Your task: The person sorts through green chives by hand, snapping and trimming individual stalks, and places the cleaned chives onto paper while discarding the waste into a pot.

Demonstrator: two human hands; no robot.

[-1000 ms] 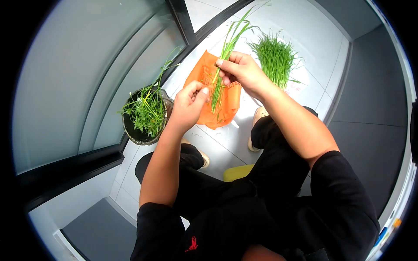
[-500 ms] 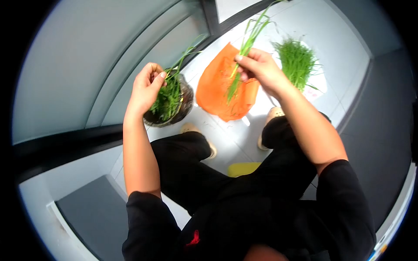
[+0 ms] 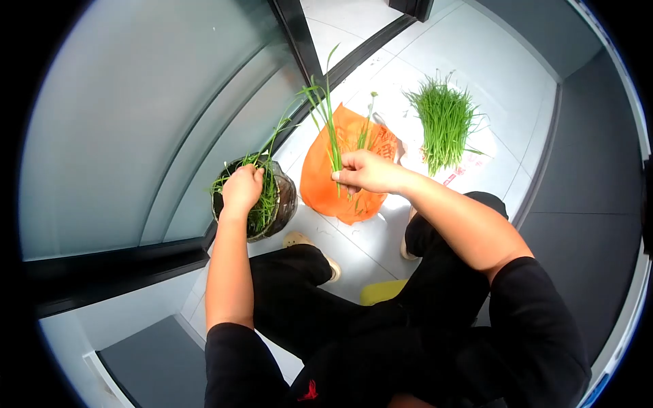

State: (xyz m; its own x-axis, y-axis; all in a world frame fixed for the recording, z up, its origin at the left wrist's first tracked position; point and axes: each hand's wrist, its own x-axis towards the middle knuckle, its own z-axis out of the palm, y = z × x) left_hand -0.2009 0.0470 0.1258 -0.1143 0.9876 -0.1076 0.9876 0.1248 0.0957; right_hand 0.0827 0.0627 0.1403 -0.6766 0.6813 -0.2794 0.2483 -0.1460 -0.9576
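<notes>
My right hand (image 3: 364, 172) is closed round a small bunch of long green stalks (image 3: 332, 139), held upright above an orange bag (image 3: 316, 180) on the floor. More green stalks (image 3: 364, 136) show over the bag behind that hand. My left hand (image 3: 242, 190) is over a dark, bag-lined bin (image 3: 287, 204), its fingers curled down at the tangled greens (image 3: 262, 214) inside. What those fingers hold, if anything, is hidden. A thick pile of green stalks (image 3: 445, 126) lies on a white and red bag (image 3: 469, 166) at the right.
A frosted glass panel with a black frame (image 3: 292, 41) stands beside the bin. Grey panels (image 3: 585, 156) line the right side. Between my legs is a yellow-green object (image 3: 382, 292), and my feet in beige clogs (image 3: 333, 267) rest on the tiles.
My left hand has gone from beside the stalks over to the bin and down onto its greens. The bunch in my right hand has tipped more upright and come lower over the bag.
</notes>
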